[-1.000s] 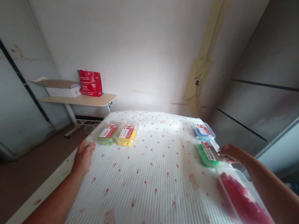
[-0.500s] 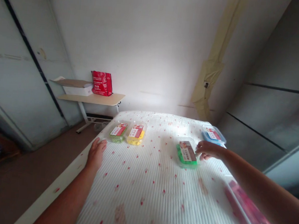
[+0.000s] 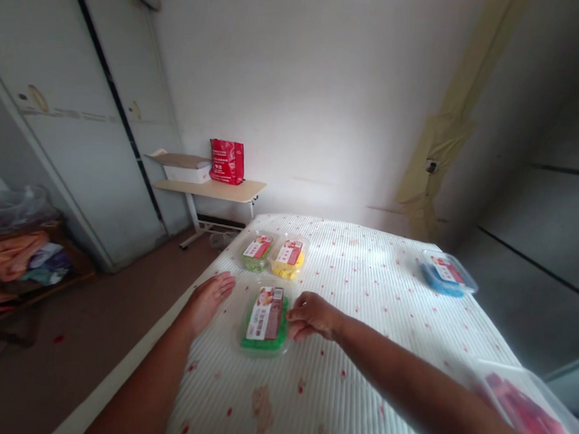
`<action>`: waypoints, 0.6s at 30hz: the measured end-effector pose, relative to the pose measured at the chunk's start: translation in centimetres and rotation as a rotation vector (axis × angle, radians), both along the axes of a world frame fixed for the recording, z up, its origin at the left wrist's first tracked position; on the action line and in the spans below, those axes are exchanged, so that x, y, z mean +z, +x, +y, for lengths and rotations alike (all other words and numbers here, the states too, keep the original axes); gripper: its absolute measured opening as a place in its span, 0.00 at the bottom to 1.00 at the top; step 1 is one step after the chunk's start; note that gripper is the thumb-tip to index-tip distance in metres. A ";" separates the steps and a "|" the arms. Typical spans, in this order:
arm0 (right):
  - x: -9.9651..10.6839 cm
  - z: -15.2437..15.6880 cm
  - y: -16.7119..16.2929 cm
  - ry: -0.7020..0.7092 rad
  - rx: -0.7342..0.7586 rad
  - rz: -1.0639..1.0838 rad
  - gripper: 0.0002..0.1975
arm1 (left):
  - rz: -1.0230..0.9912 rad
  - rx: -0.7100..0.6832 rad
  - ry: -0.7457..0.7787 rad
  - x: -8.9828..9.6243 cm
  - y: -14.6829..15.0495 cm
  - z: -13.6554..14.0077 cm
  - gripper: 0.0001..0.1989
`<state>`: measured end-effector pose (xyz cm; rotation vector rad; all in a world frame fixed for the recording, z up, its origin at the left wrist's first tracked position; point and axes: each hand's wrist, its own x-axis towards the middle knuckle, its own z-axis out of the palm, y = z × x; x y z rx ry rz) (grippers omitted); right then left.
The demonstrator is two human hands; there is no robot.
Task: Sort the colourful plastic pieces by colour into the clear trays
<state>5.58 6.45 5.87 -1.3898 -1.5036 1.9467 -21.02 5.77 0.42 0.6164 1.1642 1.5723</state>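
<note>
Green box [image 3: 268, 319], clear-lidded with a red and white label, sits in front of me on the left half of a white ribbed table [image 3: 377, 304] dotted with red. The fingers of my right hand [image 3: 311, 318] are pinched on its right edge; whether its base touches the cover or is slightly lifted, I cannot tell. My left hand [image 3: 209, 299] is open, fingers extended, just beside the box's left edge, and contact there is unclear. Half a second ago the box was farther right; it has since come across the table, while my view has swung left. It now lies just nearer to me than two smaller-looking boxes, a light-green box [image 3: 257, 251] and a yellow box [image 3: 289, 257], which stand side by side. That leaves a blue box [image 3: 448, 275] at the far right and a pink box [image 3: 537, 417] at the near right, both well apart from it.
</note>
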 end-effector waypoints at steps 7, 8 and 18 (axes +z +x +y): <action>0.2 -0.1 -7.2 0.143 0.144 0.068 0.13 | 0.042 -0.036 0.015 0.1 -2.2 -2.0 0.21; 0.5 -0.3 -7.6 0.179 0.174 0.056 0.15 | 0.046 -0.046 0.014 0.1 -2.5 -2.1 0.22; 4.1 -1.5 -4.2 0.286 0.208 -0.034 0.17 | -0.036 -0.049 0.011 0.5 -4.4 -3.5 0.25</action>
